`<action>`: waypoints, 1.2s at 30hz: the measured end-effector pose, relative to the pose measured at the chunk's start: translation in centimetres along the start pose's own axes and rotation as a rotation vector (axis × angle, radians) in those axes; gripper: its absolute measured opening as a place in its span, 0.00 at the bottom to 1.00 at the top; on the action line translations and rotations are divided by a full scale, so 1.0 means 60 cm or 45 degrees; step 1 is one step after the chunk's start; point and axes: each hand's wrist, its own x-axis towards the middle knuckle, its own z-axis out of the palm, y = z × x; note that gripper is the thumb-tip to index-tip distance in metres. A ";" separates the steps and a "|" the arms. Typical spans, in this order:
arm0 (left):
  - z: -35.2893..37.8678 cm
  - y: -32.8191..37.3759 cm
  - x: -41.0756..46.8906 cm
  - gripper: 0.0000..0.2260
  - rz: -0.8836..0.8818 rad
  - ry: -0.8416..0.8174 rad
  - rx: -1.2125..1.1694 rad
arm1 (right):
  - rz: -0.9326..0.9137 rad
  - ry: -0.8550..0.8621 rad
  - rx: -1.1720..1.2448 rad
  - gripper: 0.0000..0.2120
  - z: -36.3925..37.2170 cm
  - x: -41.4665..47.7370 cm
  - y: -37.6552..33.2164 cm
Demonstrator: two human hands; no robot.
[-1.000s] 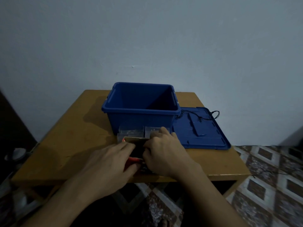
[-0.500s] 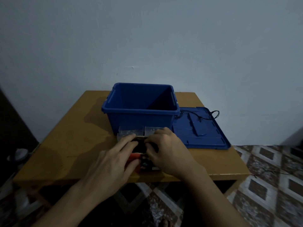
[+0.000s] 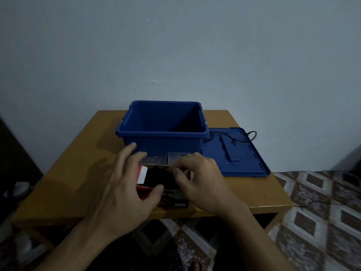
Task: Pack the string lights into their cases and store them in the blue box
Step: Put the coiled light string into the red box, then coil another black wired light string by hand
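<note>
Left hand (image 3: 125, 188): in front of the blue box (image 3: 162, 143), fingers spread straight, thumb laid against the case (image 3: 156, 178), seemingly to steady it.
Case: red and black, set just before the box's front wall, within easy reach.
Right hand (image 3: 197, 182): curled fingers pinched on the case's top flap, probably to close it.
Lid (image 3: 240, 161): laid flat right of the box; a string light (image 3: 234, 138) is draped on it, not yet packed.

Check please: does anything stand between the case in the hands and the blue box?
Only two clear cases, lying before the blue box, beyond the case that the right hand pinches. The box is open; its lid lies aside.
</note>
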 end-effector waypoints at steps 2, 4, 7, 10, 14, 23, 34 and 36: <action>-0.008 0.013 0.014 0.29 0.064 0.194 0.008 | 0.010 0.046 -0.001 0.07 -0.009 -0.002 0.005; -0.016 0.031 0.035 0.26 0.119 0.304 0.036 | 0.046 0.077 -0.011 0.07 -0.020 -0.003 0.019; -0.023 0.067 0.080 0.18 0.196 0.253 0.044 | 0.150 0.077 -0.051 0.07 -0.050 -0.004 0.051; -0.021 0.106 0.146 0.10 0.325 0.137 0.120 | 0.280 0.072 -0.094 0.07 -0.092 -0.007 0.104; 0.006 0.153 0.254 0.07 0.453 -0.169 0.186 | 0.408 0.105 -0.249 0.09 -0.144 0.007 0.193; 0.204 0.217 0.419 0.06 0.433 -0.896 0.761 | 0.513 -0.094 -0.783 0.16 -0.168 0.090 0.326; 0.331 0.230 0.468 0.15 0.385 -1.137 0.996 | 0.475 -0.395 -1.161 0.06 -0.152 0.101 0.385; 0.337 0.230 0.470 0.22 0.373 -1.149 0.889 | 0.438 -0.339 -1.109 0.05 -0.156 0.099 0.388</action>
